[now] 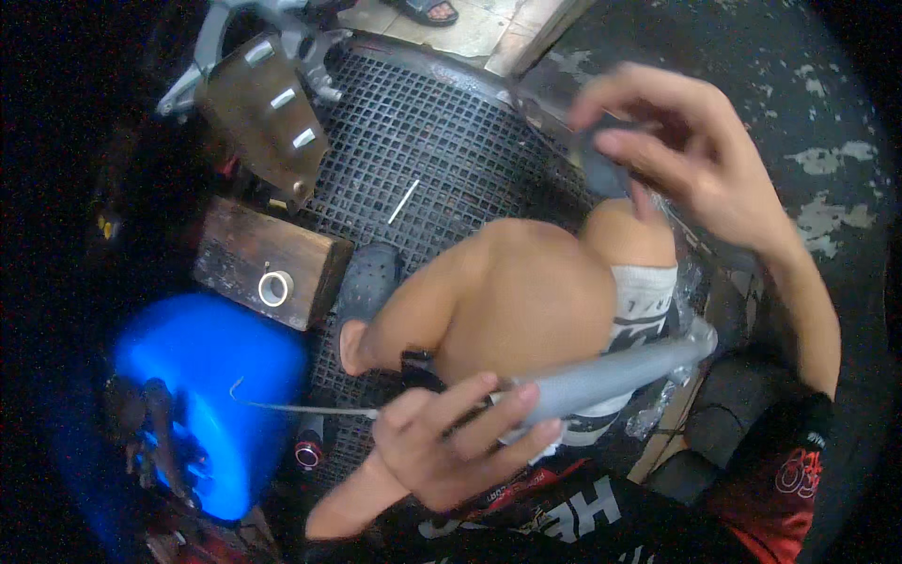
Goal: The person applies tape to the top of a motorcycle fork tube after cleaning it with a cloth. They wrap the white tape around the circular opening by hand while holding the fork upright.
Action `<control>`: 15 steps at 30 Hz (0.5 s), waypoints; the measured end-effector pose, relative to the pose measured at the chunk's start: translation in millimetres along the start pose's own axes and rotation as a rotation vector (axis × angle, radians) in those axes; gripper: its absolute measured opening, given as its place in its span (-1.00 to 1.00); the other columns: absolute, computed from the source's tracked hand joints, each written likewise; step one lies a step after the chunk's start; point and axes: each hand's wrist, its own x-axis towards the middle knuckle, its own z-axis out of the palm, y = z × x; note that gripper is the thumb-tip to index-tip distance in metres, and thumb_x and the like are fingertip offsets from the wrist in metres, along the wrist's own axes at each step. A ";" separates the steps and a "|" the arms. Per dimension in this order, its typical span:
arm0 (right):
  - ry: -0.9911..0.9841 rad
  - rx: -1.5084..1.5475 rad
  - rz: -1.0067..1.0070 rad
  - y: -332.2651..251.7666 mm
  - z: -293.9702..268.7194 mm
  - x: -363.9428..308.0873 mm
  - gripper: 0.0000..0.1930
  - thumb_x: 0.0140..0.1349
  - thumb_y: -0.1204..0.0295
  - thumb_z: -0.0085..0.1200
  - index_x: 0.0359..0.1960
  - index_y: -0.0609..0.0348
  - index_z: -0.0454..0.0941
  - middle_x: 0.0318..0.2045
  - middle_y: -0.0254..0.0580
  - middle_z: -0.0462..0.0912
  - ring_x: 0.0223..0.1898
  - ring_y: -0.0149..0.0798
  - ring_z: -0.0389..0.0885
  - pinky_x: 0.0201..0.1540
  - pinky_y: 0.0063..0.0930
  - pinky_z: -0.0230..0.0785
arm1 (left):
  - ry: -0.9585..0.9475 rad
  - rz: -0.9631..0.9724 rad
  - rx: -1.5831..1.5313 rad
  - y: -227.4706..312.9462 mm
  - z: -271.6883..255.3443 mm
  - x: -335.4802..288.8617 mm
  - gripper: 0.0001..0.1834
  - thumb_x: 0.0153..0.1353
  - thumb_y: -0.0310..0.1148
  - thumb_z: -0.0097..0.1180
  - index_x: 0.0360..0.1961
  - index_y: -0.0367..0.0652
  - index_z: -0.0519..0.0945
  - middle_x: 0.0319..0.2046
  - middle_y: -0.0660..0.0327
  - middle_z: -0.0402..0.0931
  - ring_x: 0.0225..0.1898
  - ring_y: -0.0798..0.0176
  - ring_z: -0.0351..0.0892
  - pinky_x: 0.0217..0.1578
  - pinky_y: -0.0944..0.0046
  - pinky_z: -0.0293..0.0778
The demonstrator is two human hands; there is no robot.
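Observation:
In my left hand (456, 437), fingers closed, is a smooth silver-grey cylinder (611, 376) slanting over my lap. Its far right end narrows to a pale tip. A thin metal rod (310, 410) with a bent hook reaches left from the same hand, above a blue plastic container (221, 357). Whether rod and cylinder join is hidden by my fingers. My right hand (686, 155) is raised beyond my knees, thumb and fingers pinching a small dark grey piece (601, 169). Blur hides what kind of piece it is.
A cream tape roll (275, 289) stands on a wooden block (263, 254) at the left. Beyond it is a brown panel (263, 117) beside a grey metal frame (211, 42). A white stick (404, 201) lies on the black perforated mat (432, 122). Another person's sandaled foot (432, 11) shows far off.

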 end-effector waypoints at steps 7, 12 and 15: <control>0.324 0.627 0.151 -6.0 67.0 -149.0 -0.48 0.14 0.52 0.43 0.16 0.31 0.55 -0.53 -0.48 0.58 -0.56 -0.67 0.45 -0.51 -0.77 0.18 | 0.009 -0.008 0.044 3.2 -23.4 -3.8 -0.57 -0.06 -0.33 0.45 -0.09 0.34 0.82 0.10 0.15 0.66 -0.08 0.13 0.68 -0.18 0.16 0.42; 0.561 0.374 0.058 -13.8 129.3 -201.9 -0.37 0.04 0.69 0.44 0.21 0.32 0.50 -0.39 -0.38 0.65 -0.46 -0.65 0.38 -0.39 -0.75 0.23 | 0.130 0.080 0.042 -1.3 -14.5 -6.8 -0.58 0.07 -0.32 0.39 0.01 0.26 0.80 0.13 0.20 0.66 -0.11 0.27 0.66 -0.11 0.27 0.38; 0.593 0.297 -0.081 -27.0 144.1 -200.2 -0.36 0.05 0.68 0.42 0.23 0.34 0.48 -0.15 -0.16 0.78 -0.38 -0.61 0.49 -0.38 -0.72 0.28 | 0.152 0.080 0.083 1.9 -21.3 -7.2 -0.57 0.07 -0.31 0.39 0.02 0.24 0.80 0.11 0.18 0.67 -0.11 0.28 0.67 -0.12 0.29 0.37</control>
